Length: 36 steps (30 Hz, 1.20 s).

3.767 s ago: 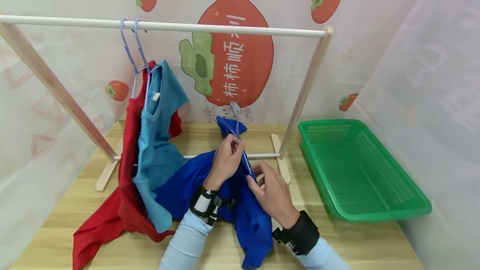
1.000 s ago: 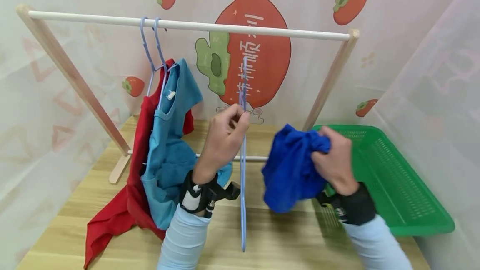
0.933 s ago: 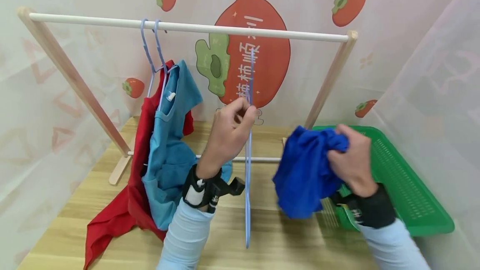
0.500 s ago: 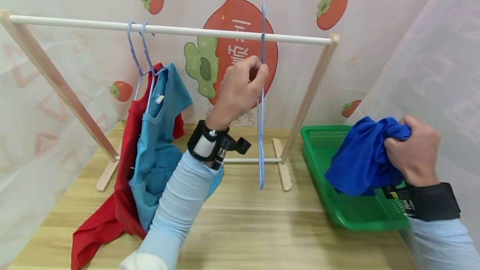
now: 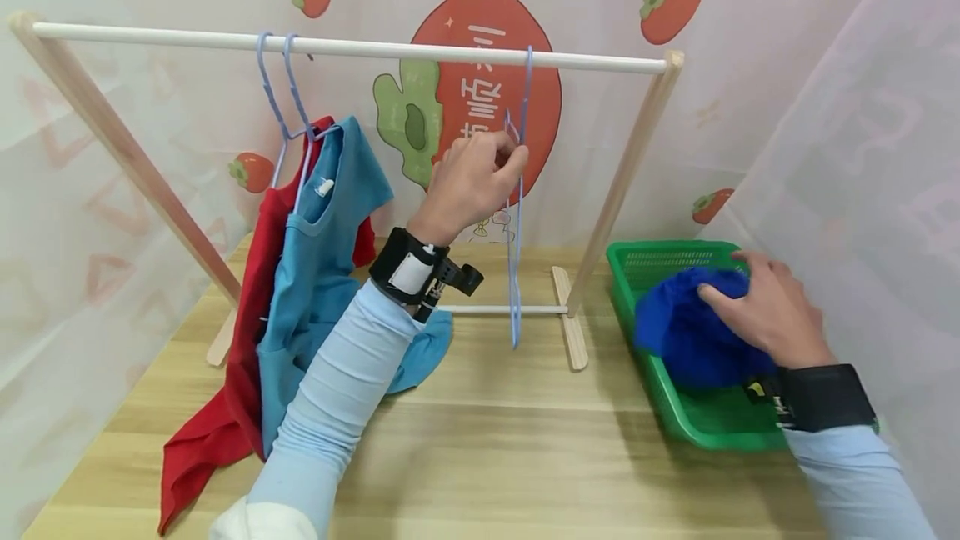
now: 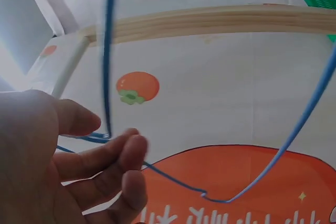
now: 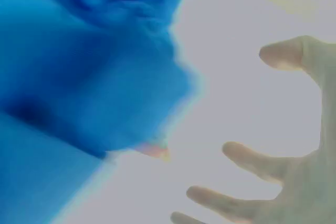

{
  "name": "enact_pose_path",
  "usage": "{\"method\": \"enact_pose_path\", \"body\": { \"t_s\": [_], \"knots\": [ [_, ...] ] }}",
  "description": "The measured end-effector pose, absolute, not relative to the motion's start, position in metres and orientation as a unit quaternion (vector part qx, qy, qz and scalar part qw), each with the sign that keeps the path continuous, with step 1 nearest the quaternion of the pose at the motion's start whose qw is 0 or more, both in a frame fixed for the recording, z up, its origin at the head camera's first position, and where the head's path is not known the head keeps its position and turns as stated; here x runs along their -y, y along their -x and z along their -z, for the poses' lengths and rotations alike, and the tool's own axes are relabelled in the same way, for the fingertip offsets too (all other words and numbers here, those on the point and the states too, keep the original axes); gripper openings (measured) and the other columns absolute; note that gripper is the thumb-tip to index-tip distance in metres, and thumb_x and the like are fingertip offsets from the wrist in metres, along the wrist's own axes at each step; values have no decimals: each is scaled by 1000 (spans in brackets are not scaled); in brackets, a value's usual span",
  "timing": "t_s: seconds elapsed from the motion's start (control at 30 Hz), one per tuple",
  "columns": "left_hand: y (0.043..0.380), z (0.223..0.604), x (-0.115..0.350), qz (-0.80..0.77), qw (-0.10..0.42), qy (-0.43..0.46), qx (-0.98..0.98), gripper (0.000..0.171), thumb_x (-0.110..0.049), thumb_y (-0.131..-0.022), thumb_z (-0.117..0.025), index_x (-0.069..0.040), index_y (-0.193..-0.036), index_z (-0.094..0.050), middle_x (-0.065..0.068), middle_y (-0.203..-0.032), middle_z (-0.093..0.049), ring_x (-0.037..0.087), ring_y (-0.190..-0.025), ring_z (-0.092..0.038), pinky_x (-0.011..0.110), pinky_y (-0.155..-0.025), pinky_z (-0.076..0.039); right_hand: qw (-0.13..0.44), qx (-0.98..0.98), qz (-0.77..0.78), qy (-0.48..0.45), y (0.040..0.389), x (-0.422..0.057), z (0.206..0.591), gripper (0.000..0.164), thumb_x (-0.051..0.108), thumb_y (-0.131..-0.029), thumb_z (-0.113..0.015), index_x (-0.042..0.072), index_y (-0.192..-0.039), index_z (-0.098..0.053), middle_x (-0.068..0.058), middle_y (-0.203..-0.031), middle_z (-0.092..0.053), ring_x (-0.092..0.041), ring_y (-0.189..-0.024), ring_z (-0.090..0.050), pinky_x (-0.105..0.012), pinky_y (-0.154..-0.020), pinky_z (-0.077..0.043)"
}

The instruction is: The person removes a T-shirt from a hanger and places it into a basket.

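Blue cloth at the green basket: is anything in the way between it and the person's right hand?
Nothing visible: in the right wrist view, only an open gap lies between the right hand and the blue cloth.

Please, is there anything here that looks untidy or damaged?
Slightly untidy: the red shirt and light-blue shirt hang on the rack, but their lower parts seem to trail onto the table. I see no damage.
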<state>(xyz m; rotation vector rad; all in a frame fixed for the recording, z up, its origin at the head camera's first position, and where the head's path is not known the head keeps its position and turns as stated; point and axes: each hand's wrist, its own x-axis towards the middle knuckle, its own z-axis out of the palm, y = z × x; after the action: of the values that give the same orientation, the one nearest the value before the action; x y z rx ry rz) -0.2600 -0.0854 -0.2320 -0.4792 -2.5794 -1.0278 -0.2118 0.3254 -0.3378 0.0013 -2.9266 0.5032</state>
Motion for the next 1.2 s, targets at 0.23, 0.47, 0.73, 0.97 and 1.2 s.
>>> {"method": "enact_pose_path", "body": {
  "t_s": [0.23,0.47,0.73,0.97,1.2],
  "knots": [
    [221,220,98,311,182,151,921,27,-34,-108,-54,-14,-112,-71,1,-98,-71,18,-89,-63,34,-71,-52,114,969,-202,-82,195,-275,335,36,37,-106,-55,13,-127,-71,-15,-107,-74,-26,-78,-64,-38,-54,-42],
    [160,218,125,231,225,64,944,34,-38,-107,-58,-11,-123,-70,8,-121,-72,26,-103,-67,45,-84,-61,27,971,-179,-154,177,-232,353,24,28,-105,-59,12,-112,-76,-4,-93,-76,-13,-54,-51,-32,-44,-30],
    [137,234,182,125,194,-68,971,59,-32,-105,-63,1,-150,-47,27,-138,-45,42,-120,-47,61,-83,-60,-29,961,-176,-210,178,-204,377,14,25,-102,-65,18,-103,-77,6,-84,-72,-6,-59,-53,-29,-46,-35],
    [141,235,209,77,185,0,980,49,-20,-103,-66,10,-138,-49,29,-119,-57,42,-101,-58,61,-81,-63,-54,957,-172,-229,183,-188,387,11,26,-100,-66,22,-96,-76,9,-79,-72,-5,-61,-56,-29,-50,-40],
    [150,226,216,66,149,123,979,33,-9,-100,-66,12,-121,-53,27,-101,-58,37,-86,-62,46,-74,-61,-64,957,-158,-235,180,-184,393,9,28,-100,-66,25,-98,-75,10,-82,-70,-7,-74,-62,-31,-57,-44]
  ]
}}
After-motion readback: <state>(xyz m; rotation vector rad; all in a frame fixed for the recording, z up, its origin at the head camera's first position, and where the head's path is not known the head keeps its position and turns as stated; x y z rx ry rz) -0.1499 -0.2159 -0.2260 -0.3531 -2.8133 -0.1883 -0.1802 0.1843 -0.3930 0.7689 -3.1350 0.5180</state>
